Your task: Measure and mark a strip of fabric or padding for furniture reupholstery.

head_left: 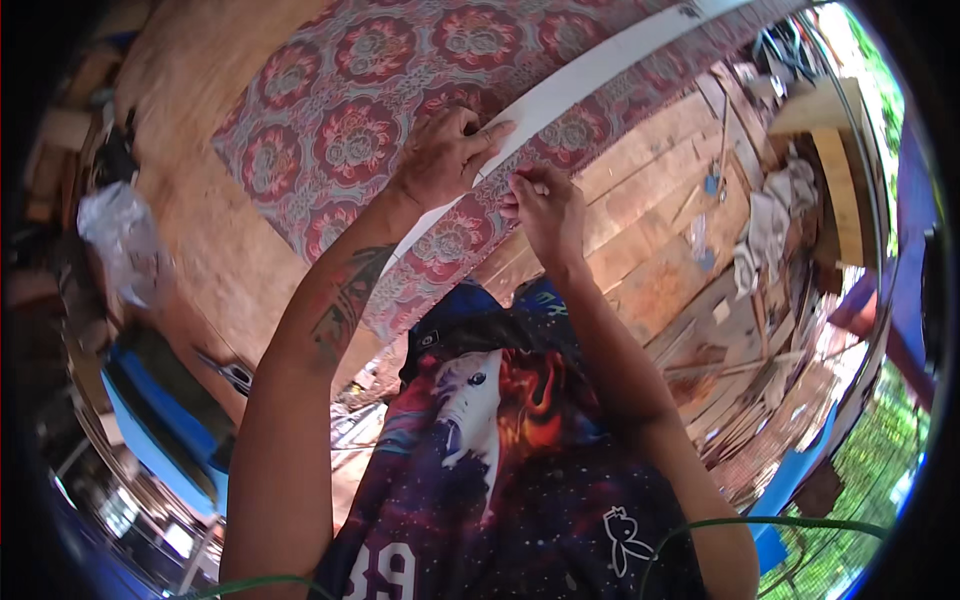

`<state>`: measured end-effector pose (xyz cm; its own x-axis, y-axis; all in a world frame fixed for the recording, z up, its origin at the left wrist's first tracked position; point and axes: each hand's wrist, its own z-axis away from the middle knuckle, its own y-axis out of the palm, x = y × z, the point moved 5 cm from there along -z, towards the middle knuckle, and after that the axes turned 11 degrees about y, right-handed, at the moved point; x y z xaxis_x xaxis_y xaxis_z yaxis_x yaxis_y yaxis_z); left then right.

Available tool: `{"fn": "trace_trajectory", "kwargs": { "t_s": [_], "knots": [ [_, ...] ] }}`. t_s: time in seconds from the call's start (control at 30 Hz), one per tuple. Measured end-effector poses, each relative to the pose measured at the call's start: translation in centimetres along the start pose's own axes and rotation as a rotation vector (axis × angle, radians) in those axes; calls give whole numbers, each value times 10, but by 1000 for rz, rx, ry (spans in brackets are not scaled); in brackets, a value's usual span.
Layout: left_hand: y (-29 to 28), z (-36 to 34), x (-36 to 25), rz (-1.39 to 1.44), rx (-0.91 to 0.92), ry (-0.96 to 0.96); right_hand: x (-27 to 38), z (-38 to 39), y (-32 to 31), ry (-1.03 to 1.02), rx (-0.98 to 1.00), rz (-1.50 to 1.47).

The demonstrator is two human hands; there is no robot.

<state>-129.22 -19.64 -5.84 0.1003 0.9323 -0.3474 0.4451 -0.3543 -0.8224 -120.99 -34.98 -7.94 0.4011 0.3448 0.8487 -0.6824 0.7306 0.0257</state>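
Observation:
A long white strip (560, 90) runs diagonally across a patterned cloth (355, 145) of red medallions on grey. My left hand (445, 155) is closed at the strip, its thumb stretched along the white surface and its other fingers curled. Just to the right, my right hand (545, 210) hovers by the strip's near edge above the cloth. Its fingers are pinched together; whatever sits between them is too small to make out. Thin dark lines cross the strip beside my left hand.
Bare plywood (190, 110) extends left of the cloth. A clear plastic bag (125, 240) and a blue-edged cushion (165, 410) are at the left. On the right lie a plank floor (640, 240) with scraps, a pale crumpled rag (770, 220) and a wooden block (840, 190).

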Motion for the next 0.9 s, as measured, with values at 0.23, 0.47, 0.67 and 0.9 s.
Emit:
{"fn": "trace_trajectory", "kwargs": {
  "t_s": [0.23,0.47,0.67,0.9],
  "knots": [
    [2,-1,1,-70,32,2,-13,1,29,-32,-388,33],
    [6,-4,4,-39,31,16,-8,7,36,-132,-519,178],
    [4,-7,1,-45,26,35,-2,22,31,-52,-301,302],
    [0,-18,-11,-107,53,171,26,-37,-13,-113,-609,65]
  ]
}}
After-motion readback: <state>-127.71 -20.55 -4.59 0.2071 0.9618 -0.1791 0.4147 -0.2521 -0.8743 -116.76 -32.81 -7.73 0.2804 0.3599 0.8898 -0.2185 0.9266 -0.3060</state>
